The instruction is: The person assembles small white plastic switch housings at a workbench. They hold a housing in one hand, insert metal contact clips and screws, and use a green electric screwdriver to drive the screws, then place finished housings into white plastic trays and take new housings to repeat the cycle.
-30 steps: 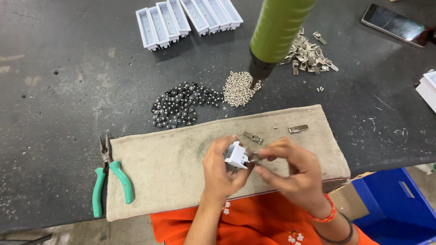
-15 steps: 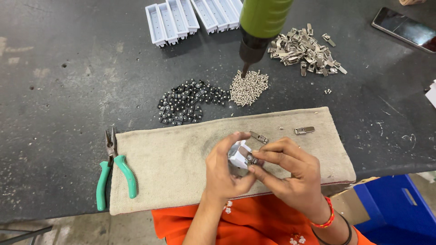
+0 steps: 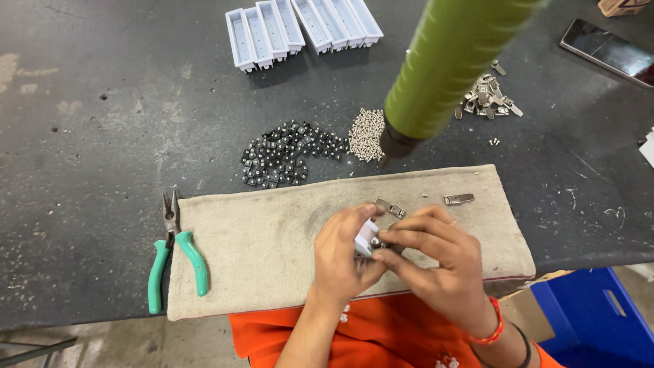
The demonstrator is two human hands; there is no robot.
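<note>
Together, both hands [image 3: 402, 255] pinch a white part [image 3: 366, 237] over the cloth [image 3: 259, 245].

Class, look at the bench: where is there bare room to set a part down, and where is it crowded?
Free: the cloth between the pliers and the left hand; the dark table left of the black parts. Crowded: around the screws, green tool and metal clips.
</note>
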